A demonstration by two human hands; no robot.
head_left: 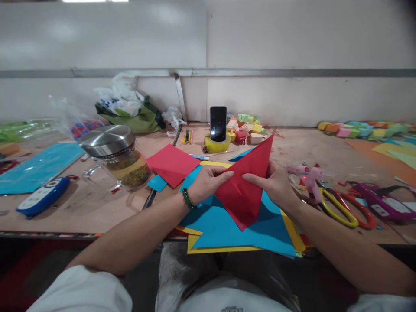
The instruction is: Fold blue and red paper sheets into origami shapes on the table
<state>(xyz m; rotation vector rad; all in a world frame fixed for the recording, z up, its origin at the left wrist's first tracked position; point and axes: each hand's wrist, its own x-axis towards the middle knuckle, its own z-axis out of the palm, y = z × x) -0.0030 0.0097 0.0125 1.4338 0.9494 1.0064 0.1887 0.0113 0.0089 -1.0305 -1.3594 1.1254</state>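
Folded red paper (245,184), pointed tip up, above blue sheets.

Red folded paper (245,186); blue sheets (227,225) over yellow sheet (208,249); green bead bracelet (187,199); yellow-handled scissors (334,208).

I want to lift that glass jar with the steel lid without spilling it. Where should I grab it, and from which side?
Probably by the clear handle on the left side of the glass jar with the steel lid, coming in from the left over bare table. The jar appears to lean left, so steady its glass body below the lid. The person's left hand and right hand hold folded red paper.
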